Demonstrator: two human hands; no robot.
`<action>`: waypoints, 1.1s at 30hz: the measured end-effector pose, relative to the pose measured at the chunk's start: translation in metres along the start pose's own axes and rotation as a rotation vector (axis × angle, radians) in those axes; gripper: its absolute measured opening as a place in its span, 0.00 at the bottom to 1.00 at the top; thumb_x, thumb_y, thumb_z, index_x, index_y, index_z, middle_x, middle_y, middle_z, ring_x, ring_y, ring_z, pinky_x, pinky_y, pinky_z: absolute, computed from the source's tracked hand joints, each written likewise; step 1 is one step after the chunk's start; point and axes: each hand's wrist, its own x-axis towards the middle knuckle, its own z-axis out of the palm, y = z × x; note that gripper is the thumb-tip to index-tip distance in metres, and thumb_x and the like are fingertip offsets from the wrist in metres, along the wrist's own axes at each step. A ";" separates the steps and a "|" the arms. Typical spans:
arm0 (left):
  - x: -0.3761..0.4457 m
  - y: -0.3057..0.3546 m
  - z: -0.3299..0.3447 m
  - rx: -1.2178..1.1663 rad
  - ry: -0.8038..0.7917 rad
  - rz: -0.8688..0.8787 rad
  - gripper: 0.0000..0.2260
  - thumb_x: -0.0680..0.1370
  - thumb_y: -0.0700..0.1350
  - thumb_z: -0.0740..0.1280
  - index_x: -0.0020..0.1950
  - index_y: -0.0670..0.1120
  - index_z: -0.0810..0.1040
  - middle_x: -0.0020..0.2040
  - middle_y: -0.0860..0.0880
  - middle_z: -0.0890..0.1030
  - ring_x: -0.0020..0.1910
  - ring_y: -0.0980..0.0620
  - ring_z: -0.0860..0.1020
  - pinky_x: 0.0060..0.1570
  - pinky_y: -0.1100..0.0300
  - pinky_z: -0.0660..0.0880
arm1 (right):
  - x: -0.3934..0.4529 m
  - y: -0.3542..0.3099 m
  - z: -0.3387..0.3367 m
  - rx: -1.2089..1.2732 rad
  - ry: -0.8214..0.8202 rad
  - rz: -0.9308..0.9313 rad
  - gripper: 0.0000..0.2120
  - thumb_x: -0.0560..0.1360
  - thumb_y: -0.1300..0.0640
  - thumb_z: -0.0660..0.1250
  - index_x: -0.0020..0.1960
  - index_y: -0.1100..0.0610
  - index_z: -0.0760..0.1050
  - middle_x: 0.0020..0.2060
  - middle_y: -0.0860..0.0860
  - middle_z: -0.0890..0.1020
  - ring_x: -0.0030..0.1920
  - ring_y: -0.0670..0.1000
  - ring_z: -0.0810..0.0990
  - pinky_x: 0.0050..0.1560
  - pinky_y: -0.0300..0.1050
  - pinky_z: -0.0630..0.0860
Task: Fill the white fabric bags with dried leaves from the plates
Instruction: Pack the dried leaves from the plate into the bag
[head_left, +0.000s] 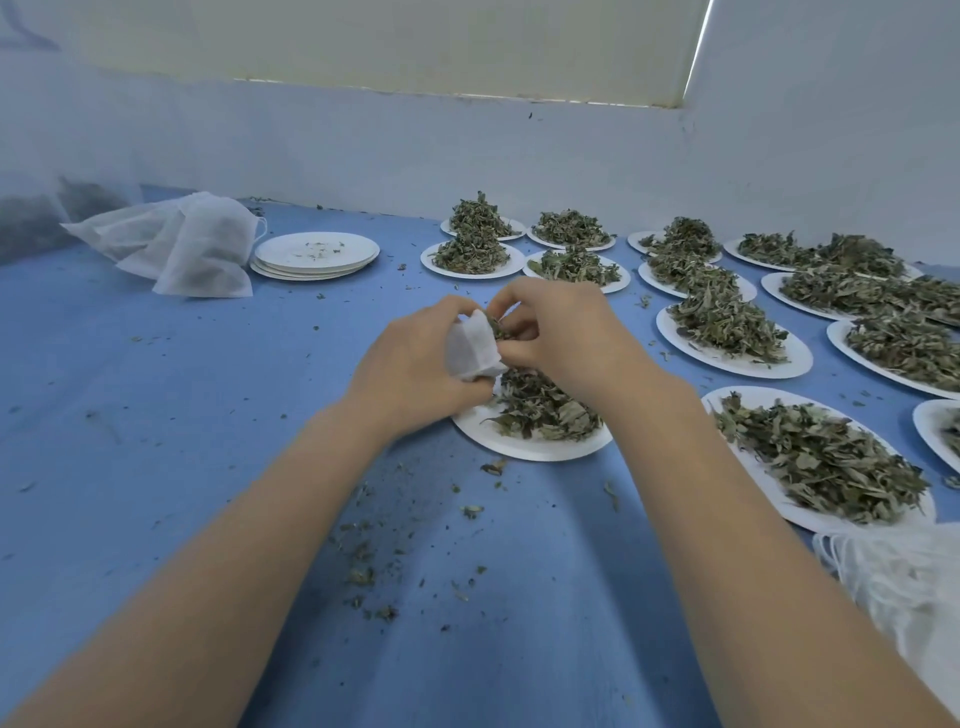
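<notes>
Both forearms entered from 6 o'clock and met over the nearest plate (535, 448) at centre frame. The left hand (410, 364) had its fingers curled round a small white fabric bag (474, 347), gripping it with the mouth turned toward 3 o'clock, presumably so the other hand could load it. The right hand (558, 332) had its fingers pinched on dried leaves (540, 405) at the bag's mouth; holding the bag directly above the plate likely let spilled material fall back onto the pile. Further loaded plates (737, 364) ran from 12 to 3 o'clock. A stack of emptied plates (317, 255) lay at 11 o'clock, beside filled bags (197, 244) at 10 o'clock, well apart from the work point. Unfilled bags (904, 577) lay at 4 o'clock. The blue surface (156, 395) carried scattered leaf fragments (363, 566) and met a pale wall (467, 140) at 12 o'clock.
</notes>
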 end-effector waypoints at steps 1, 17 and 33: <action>0.000 0.000 0.001 0.001 0.008 0.004 0.25 0.64 0.51 0.74 0.59 0.54 0.72 0.48 0.57 0.76 0.44 0.54 0.73 0.42 0.61 0.68 | 0.000 0.000 0.000 -0.007 0.000 0.000 0.10 0.69 0.64 0.71 0.44 0.51 0.74 0.39 0.49 0.81 0.39 0.46 0.77 0.45 0.40 0.76; -0.002 0.005 -0.002 -0.099 0.032 -0.044 0.19 0.66 0.52 0.75 0.53 0.53 0.76 0.44 0.57 0.78 0.44 0.56 0.75 0.40 0.64 0.71 | -0.005 0.006 -0.011 0.211 -0.088 0.062 0.07 0.73 0.63 0.69 0.43 0.50 0.78 0.32 0.44 0.82 0.32 0.40 0.79 0.39 0.30 0.75; 0.000 0.014 -0.004 -0.071 -0.052 0.073 0.22 0.66 0.50 0.75 0.57 0.53 0.74 0.47 0.56 0.78 0.47 0.55 0.75 0.43 0.59 0.73 | -0.010 0.004 -0.019 0.235 -0.147 -0.068 0.17 0.71 0.67 0.68 0.49 0.46 0.83 0.44 0.42 0.85 0.48 0.38 0.81 0.55 0.39 0.77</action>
